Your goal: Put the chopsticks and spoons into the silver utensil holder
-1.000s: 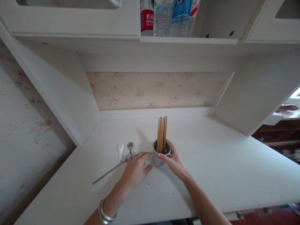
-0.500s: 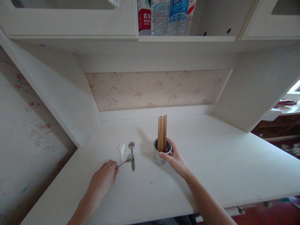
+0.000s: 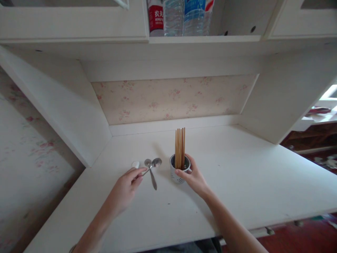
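Note:
My left hand pinches the handle of a metal spoon, its bowl pointing right toward the cup. Under it on the white counter lies a second metal spoon, crossed by the held one. A white spoon lies just beyond my left fingers, mostly hidden by them. My right hand is wrapped round the right side of a light grey cup with small holes, thumb at its front rim. Several wooden chopsticks stand upright in the cup.
The white counter runs back to a floral wall panel. White side panels close it in left and right. Overhead, a cabinet shelf holds several plastic bottles.
My left hand has moved right and away from me with its spoon, toward the cup. The spoon on the counter has turned, its handle end now farther right. My right hand keeps its grip.

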Available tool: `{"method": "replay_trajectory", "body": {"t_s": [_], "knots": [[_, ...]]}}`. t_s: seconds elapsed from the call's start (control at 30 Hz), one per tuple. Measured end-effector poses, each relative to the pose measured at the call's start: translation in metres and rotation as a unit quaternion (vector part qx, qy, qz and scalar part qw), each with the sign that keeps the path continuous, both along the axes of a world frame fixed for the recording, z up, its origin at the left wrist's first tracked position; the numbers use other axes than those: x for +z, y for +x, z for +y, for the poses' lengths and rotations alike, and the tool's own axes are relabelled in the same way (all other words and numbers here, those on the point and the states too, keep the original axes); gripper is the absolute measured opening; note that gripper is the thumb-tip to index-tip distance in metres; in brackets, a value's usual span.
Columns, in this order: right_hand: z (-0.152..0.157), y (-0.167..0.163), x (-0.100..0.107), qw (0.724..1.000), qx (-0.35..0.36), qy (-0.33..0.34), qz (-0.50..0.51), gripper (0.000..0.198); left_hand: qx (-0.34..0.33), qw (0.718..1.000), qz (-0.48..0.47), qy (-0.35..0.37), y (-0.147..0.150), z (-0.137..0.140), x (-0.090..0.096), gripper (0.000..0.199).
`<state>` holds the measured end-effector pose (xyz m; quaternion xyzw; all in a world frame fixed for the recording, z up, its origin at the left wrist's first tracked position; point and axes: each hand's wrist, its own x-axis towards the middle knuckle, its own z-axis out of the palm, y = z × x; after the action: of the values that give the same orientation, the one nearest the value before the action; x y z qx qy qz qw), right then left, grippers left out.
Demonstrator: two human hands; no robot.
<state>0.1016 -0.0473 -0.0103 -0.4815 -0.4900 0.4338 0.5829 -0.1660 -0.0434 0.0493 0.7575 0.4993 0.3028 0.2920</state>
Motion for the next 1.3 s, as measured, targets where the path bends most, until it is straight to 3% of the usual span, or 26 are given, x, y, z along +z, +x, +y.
{"method": "replay_trajectory", "body": {"t_s": [0.1,0.2,0.27,0.37,0.53,0.67,0.83,1.0,1.17,1.3], "knots": [[-0.001,-0.007,-0.002,1.000,-0.022,0.010,-0.017,0.077,-0.012,0.981,-0.193,-0.032,0.029,0.008,0.023,0.028],[-0.003,-0.013,-0.002,0.999,-0.010,0.024,-0.040,0.077,-0.009,0.920,-0.385,-0.078,0.063,0.020,0.041,0.029],[-0.005,-0.014,-0.002,0.998,-0.004,0.029,-0.054,0.077,-0.014,0.895,-0.438,-0.080,0.083,0.028,0.048,0.028],[-0.006,-0.015,0.000,0.998,-0.010,0.033,-0.061,0.077,0.007,0.905,-0.422,-0.055,0.103,0.040,0.048,0.032],[-0.007,-0.014,0.001,0.997,-0.013,0.041,-0.065,0.076,0.029,0.927,-0.369,-0.055,0.115,0.054,0.017,0.037],[-0.006,-0.013,0.000,0.997,-0.007,0.042,-0.069,0.077,0.034,0.963,-0.268,-0.021,0.116,0.059,-0.005,0.035],[-0.004,-0.012,-0.002,0.996,0.007,0.041,-0.075,0.076,0.038,0.985,-0.168,0.021,0.114,0.058,-0.014,0.034],[-0.004,-0.011,-0.003,0.996,0.012,0.049,-0.070,0.075,0.030,0.987,-0.160,0.013,0.112,0.056,-0.023,0.032],[-0.004,-0.011,-0.003,0.996,0.015,0.049,-0.068,0.076,0.016,0.977,-0.214,-0.023,0.111,0.047,-0.026,0.035],[-0.005,-0.010,-0.001,0.997,0.028,0.048,-0.051,0.075,-0.037,0.952,-0.284,-0.111,0.111,0.030,-0.029,0.056]]}}
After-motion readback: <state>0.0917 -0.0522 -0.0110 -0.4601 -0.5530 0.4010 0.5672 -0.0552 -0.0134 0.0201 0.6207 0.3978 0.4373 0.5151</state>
